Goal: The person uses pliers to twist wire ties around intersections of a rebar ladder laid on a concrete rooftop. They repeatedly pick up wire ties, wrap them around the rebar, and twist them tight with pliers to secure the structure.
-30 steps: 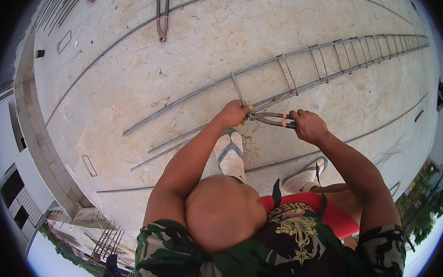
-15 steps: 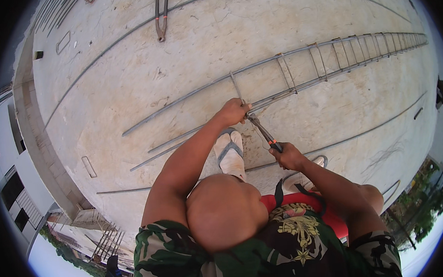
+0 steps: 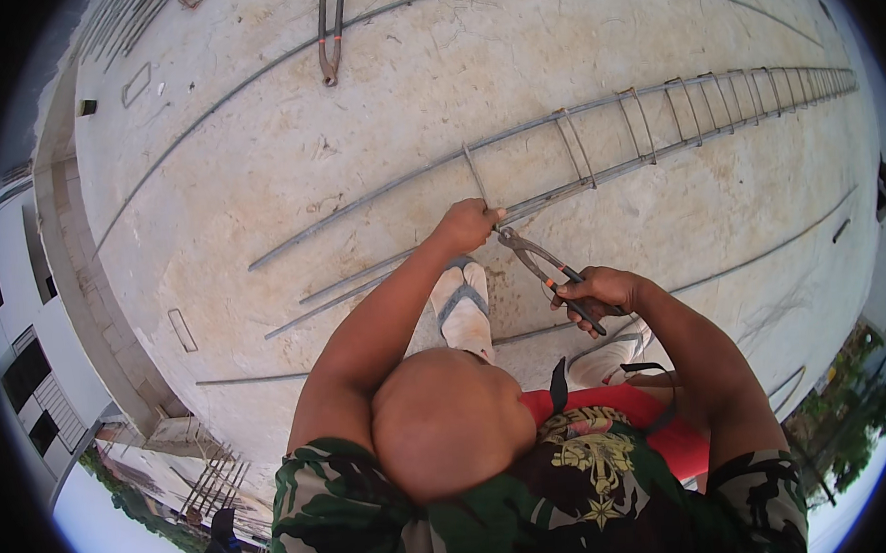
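A long rebar cage (image 3: pixel 646 131) with several stirrups lies across the concrete slab (image 3: pixel 256 156). My left hand (image 3: pixel 465 225) is closed on the near end of the cage, where a stirrup meets the bars. My right hand (image 3: pixel 599 290) grips the handles of metal pincers (image 3: pixel 543 271) with dark and orange grips. The pincers' jaws sit at the bar right beside my left fingers, and the handles slant back toward my body.
A second long-handled cutting tool (image 3: pixel 328 37) lies at the far edge of the slab. Loose straight bars (image 3: pixel 363 286) lie left of and below the cage. My sandalled feet (image 3: pixel 462 306) stand under my hands. The slab's edge (image 3: pixel 72 266) drops off at the left toward buildings.
My right hand has drawn back from beside the left hand toward my body. The pincers have swung with it, so their handles now point down and to the right. The left hand has stayed put.
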Demonstrator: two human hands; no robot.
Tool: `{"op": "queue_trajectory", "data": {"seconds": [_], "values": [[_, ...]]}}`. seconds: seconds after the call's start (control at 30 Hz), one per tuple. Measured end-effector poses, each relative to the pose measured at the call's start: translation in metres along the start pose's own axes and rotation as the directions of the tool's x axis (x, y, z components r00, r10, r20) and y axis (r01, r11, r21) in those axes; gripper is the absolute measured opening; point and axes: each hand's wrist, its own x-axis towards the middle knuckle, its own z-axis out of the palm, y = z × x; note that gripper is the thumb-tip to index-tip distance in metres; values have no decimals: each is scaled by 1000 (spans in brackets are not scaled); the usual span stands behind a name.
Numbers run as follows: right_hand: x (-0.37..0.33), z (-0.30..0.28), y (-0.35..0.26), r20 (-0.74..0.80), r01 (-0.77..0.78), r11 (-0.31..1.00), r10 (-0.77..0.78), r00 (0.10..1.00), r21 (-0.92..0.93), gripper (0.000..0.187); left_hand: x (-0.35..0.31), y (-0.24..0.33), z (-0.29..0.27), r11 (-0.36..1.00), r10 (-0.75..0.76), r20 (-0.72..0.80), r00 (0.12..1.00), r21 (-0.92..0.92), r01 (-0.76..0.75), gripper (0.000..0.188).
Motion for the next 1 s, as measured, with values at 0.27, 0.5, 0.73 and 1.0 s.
{"op": "queue_trajectory", "data": {"seconds": [0.27,0.5,0.73,1.0], "values": [[-21,-21,-48,-27,-143,948,141,990,-285,54,-45,56,41,509,790,20,612,534,-675,69],[-11,-45,-58,-146,-174,836,114,983,-520,54,-12,69,80,563,684,125,719,536,-629,54],[-21,-25,-67,-182,-148,709,28,983,-690,54,-25,64,78,538,729,71,681,557,-633,47],[-11,-45,-52,-217,-113,665,-76,973,-739,53,-15,66,82,586,711,46,702,513,-627,32]]}}
